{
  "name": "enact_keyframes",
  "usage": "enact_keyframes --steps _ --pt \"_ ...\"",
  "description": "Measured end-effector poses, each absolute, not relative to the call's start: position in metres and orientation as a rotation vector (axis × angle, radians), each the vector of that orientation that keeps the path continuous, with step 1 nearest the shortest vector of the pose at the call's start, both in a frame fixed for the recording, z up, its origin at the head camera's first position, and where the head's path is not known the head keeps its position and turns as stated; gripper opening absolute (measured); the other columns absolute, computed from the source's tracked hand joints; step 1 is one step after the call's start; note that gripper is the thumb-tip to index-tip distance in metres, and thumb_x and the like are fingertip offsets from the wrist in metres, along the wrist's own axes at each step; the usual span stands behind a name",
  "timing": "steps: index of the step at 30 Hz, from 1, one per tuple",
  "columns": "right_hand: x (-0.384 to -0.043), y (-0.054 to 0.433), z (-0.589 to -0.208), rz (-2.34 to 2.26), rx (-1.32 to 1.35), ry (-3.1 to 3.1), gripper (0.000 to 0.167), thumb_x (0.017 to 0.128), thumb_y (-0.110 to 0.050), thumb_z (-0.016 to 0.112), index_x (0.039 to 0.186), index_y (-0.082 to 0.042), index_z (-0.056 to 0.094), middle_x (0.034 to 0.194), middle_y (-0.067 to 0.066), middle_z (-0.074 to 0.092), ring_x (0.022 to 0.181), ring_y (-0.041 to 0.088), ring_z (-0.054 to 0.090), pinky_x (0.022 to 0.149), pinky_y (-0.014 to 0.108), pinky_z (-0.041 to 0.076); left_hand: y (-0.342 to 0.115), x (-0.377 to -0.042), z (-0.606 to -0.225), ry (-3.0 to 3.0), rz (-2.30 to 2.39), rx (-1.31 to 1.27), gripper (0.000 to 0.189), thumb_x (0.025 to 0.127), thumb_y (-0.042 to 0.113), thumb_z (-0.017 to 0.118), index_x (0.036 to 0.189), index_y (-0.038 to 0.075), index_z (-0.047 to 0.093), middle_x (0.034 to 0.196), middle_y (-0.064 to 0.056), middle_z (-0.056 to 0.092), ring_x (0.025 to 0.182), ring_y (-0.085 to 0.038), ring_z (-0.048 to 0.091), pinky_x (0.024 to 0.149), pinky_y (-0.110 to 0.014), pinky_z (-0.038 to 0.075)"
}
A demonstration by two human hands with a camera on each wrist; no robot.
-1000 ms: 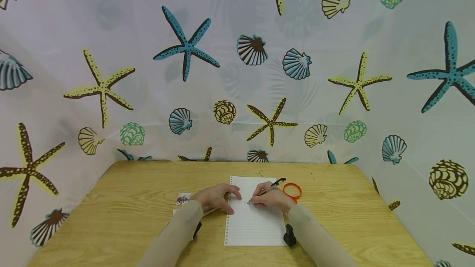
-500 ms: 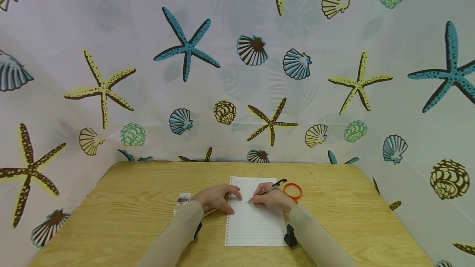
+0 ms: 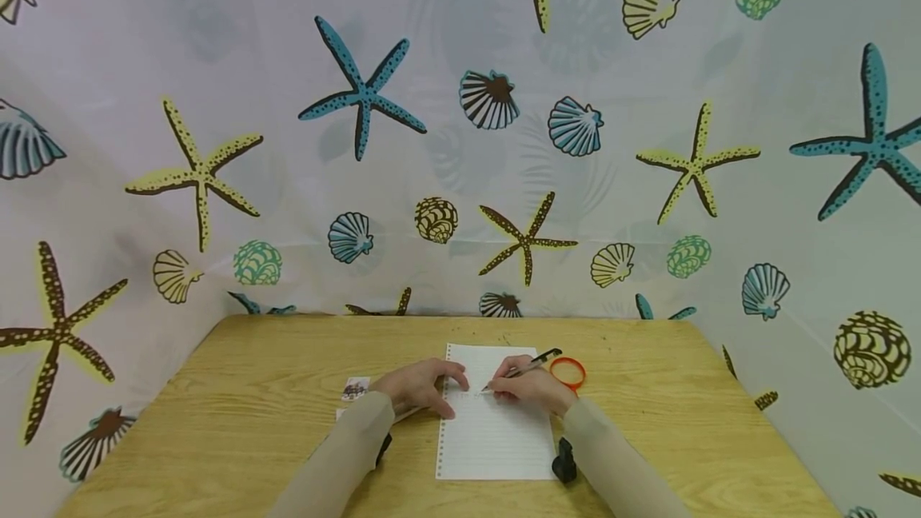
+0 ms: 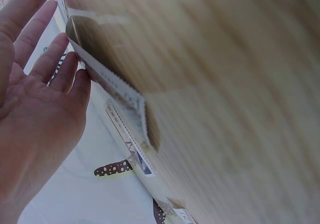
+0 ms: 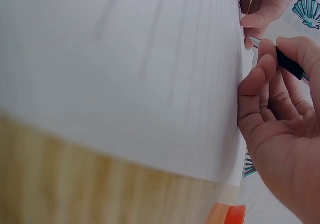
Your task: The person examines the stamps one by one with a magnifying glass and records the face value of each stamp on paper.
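A sheet of lined paper [image 3: 496,446] with holes down its left side lies on the wooden table. My right hand [image 3: 528,386] grips a pen [image 3: 543,358] with a black cap end. The pen's tip is at the paper, by a faint row of writing. In the right wrist view, thumb and fingers pinch the pen's dark grip [image 5: 289,63]. My left hand [image 3: 417,384] rests at the paper's left edge with loosely spread fingers. Beside it, in the left wrist view, a raised paper piece [image 4: 107,79] with a perforated edge, like a postage stamp, stands off the table.
A small stamp-like picture [image 3: 356,388] lies left of my left hand; another pale piece is partly hidden by the sleeve. An orange ring-shaped thing [image 3: 568,372] lies by my right wrist, partly covered. A patterned cloth [image 3: 432,150] closes off the table's back and sides.
The pen's upper end has swung slightly to the right, and its tip has shifted a little on the paper. My left hand stays in place.
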State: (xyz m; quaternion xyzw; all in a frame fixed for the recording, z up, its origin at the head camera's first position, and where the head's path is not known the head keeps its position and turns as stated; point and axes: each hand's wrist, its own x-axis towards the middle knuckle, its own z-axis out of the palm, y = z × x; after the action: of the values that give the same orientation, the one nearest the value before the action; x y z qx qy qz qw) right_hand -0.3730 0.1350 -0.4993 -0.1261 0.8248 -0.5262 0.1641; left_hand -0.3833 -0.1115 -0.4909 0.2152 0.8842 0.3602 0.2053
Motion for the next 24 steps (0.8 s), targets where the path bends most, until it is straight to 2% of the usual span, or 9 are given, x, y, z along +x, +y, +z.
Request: enact_keyframes --steps 8,14,18,24 --pt "-0.371 0.135 -0.504 -1.527 -0.423 2.286 0.013 0.092 -0.022 0.069 0.093 -0.011 0.062 0.079 0.003 0.068 0.066 0.013 0.056 0.063 0.024 0.043 -0.112 -0.379 -0.491 2.445 1.028 0.586 0.035 0.075 0.008 0.084 0.104 0.022 0.072 0.151 -0.007 0.045 0.147 -0.036 0.026 0.118 -0.057 0.020" --pt "-0.368 0.137 -0.503 -1.531 -0.547 2.266 0.021 0.096 -0.031 0.064 0.102 -0.011 0.061 0.079 0.001 0.065 0.067 0.014 0.055 0.062 0.025 0.045 -0.113 -0.378 -0.494 2.423 1.059 0.563 0.035 0.074 0.007 0.084 0.103 0.022 0.072 0.151 -0.006 0.046 0.146 -0.036 0.027 0.117 -0.058 0.021" --pt "-0.367 0.140 -0.500 -1.501 -0.609 2.281 0.030 0.098 -0.036 0.058 0.105 -0.007 0.061 0.074 -0.002 0.056 0.066 0.013 0.051 0.063 0.026 0.046 -0.113 -0.379 -0.493 2.433 1.047 0.575 0.034 0.075 0.008 0.084 0.103 0.023 0.071 0.151 -0.006 0.046 0.146 -0.035 0.028 0.117 -0.057 0.022" --pt "-0.366 0.145 -0.490 -1.504 -0.665 2.264 0.036 0.100 -0.031 0.056 0.109 0.004 0.061 0.067 -0.001 0.047 0.061 0.012 0.044 0.061 0.026 0.042 -0.112 -0.381 -0.490 2.453 1.019 0.593 0.034 0.075 0.010 0.084 0.103 0.024 0.071 0.151 -0.005 0.045 0.146 -0.034 0.028 0.118 -0.057 0.021"
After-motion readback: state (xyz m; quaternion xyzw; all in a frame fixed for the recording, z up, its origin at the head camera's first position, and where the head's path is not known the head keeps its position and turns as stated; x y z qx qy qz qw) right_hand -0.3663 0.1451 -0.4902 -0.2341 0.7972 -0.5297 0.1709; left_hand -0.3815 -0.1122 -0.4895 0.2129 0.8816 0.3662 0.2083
